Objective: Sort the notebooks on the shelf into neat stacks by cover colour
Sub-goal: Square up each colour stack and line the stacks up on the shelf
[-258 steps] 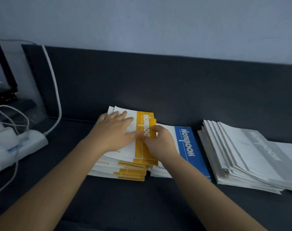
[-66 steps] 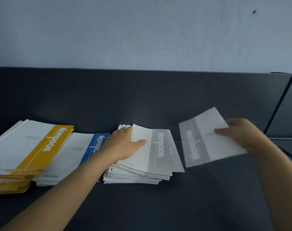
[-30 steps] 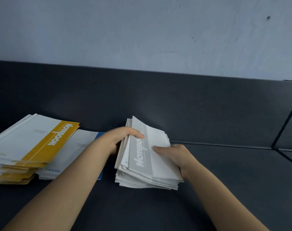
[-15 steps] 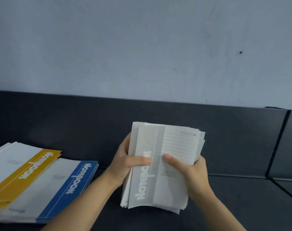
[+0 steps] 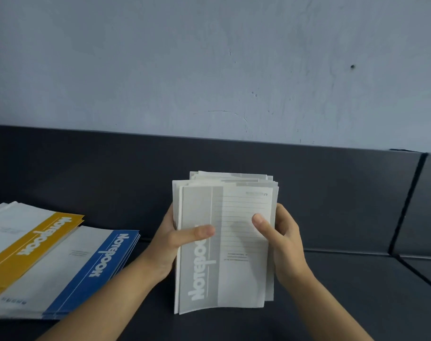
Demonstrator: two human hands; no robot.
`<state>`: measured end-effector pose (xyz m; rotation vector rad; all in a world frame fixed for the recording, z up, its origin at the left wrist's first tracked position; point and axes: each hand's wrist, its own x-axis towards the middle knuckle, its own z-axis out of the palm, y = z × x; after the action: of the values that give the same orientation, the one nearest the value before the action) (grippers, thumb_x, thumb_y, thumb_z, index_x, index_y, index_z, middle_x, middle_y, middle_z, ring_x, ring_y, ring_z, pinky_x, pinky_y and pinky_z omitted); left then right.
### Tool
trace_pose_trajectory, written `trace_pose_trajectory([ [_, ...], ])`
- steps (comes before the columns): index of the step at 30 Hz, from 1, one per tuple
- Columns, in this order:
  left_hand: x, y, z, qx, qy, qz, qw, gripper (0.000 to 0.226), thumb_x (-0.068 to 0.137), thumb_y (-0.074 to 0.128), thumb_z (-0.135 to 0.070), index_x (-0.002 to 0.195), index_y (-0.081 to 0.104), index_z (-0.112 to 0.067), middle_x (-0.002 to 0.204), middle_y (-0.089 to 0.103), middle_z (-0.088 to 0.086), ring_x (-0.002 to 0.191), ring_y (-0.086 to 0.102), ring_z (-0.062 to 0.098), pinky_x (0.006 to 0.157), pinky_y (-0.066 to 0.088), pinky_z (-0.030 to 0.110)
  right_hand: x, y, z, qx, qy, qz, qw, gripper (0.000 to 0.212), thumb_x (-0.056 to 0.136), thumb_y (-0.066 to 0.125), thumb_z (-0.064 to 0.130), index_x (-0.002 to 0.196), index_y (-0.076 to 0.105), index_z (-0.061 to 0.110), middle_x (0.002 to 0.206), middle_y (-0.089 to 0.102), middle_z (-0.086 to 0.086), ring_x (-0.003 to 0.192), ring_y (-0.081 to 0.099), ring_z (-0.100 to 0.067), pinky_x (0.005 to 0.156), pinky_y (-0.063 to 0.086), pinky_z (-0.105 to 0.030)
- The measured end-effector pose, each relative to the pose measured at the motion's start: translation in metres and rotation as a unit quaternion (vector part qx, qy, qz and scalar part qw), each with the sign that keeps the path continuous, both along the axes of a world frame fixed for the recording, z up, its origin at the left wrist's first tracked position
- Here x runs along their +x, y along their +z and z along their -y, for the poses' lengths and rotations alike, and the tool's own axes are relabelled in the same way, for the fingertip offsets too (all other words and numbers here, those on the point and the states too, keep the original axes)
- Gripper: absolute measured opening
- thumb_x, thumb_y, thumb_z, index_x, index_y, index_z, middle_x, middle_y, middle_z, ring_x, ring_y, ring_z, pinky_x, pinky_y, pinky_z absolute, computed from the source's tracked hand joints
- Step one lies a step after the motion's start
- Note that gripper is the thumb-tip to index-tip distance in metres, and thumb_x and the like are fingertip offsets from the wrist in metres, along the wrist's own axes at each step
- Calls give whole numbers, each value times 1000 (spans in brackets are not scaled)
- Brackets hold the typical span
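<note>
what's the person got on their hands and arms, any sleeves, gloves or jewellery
Nothing is worn. The left hand and right hand are bare, with no gloves, rings, watch or bands. No sleeve shows anywhere in view. The thumbnails look short and plain.

A pale blue-grey painted plaster wall (image 5: 209, 57) is filling the upper part of the view, showing faint scuffs. A small dark round spot (image 5: 352, 66) is sitting on it toward the right. A thin curved scratch (image 5: 224, 112) is arcing lower down near the middle. A narrow black seam (image 5: 406, 205) is slanting down below the wall at the right.
</note>
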<state>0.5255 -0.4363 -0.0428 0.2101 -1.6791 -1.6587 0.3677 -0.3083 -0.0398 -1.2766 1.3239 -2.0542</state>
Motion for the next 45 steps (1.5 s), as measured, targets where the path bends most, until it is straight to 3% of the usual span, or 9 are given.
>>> trace_pose_trajectory([
  [3, -6, 1, -9, 25, -14, -19, 999, 100, 43, 94, -43, 129, 53, -16, 115, 69, 11, 106, 67, 28, 80, 56, 35, 4, -5, 4, -4, 19, -16, 1000, 65, 62, 77, 38, 118, 56, 11, 111, 69, -6, 99, 69, -24, 76, 56, -32],
  [6, -12, -1, -15, 8, -5, -39, 999, 95, 56, 87, -30, 138, 41, -17, 124, 63, 13, 113, 64, 29, 84, 56, 37, 6, -8, 4, -18, 14, -48, 999, 63, 64, 79, 33, 119, 57, 11, 112, 69, -6, 102, 68, -23, 78, 56, -31],
  [13, -2, 5, -12, -35, -3, -34, 999, 82, 56, 77, -28, 131, 44, -16, 107, 71, -1, 101, 68, 18, 76, 55, 25, 6, -5, 0, -58, -64, -56, 995, 68, 56, 81, 39, 114, 54, 16, 108, 68, 1, 98, 68, -18, 72, 56, -28],
  [19, -9, 7, -18, -32, -25, -32, 999, 95, 64, 78, -24, 144, 31, -9, 127, 60, 18, 116, 61, 32, 85, 54, 35, 13, -1, 0, -73, -3, -92, 993, 69, 63, 81, 29, 122, 51, 9, 114, 66, -9, 106, 65, -26, 81, 55, -33],
  [23, -4, 12, -13, -56, -23, -7, 998, 96, 61, 77, -27, 144, 33, -9, 123, 63, 11, 113, 63, 24, 83, 54, 28, 8, 2, 0, -57, -6, -116, 992, 75, 60, 83, 28, 123, 47, 8, 117, 64, -9, 109, 64, -26, 84, 55, -36],
  [27, 2, 4, -11, -48, 0, 7, 999, 92, 55, 78, -32, 138, 40, -21, 115, 67, -3, 107, 65, 15, 78, 54, 21, 2, -2, -2, -30, -17, -64, 997, 75, 54, 83, 35, 119, 50, 17, 114, 65, -1, 104, 65, -20, 75, 56, -30],
  [34, -5, -5, -19, -47, -22, 0, 999, 91, 63, 78, -27, 143, 34, -14, 126, 62, 11, 116, 62, 26, 87, 53, 32, 9, -7, 4, -46, -28, -84, 995, 74, 58, 84, 34, 120, 50, 14, 115, 65, -7, 106, 65, -25, 85, 55, -42],
  [39, -4, -2, -14, -40, -21, 0, 999, 79, 61, 75, -33, 133, 47, -16, 114, 69, 3, 106, 67, 20, 79, 54, 25, -1, -6, 3, -18, -24, -55, 998, 86, 52, 84, 37, 125, 39, 27, 117, 61, 8, 108, 63, -13, 78, 56, -29],
  [45, -5, -4, -8, -57, -28, 11, 998, 71, 64, 77, -29, 129, 54, -15, 115, 70, 5, 107, 66, 22, 80, 55, 26, -1, -9, 6, 6, 16, -37, 999, 71, 57, 83, 33, 119, 52, 17, 114, 67, -3, 102, 67, -22, 76, 56, -33],
])
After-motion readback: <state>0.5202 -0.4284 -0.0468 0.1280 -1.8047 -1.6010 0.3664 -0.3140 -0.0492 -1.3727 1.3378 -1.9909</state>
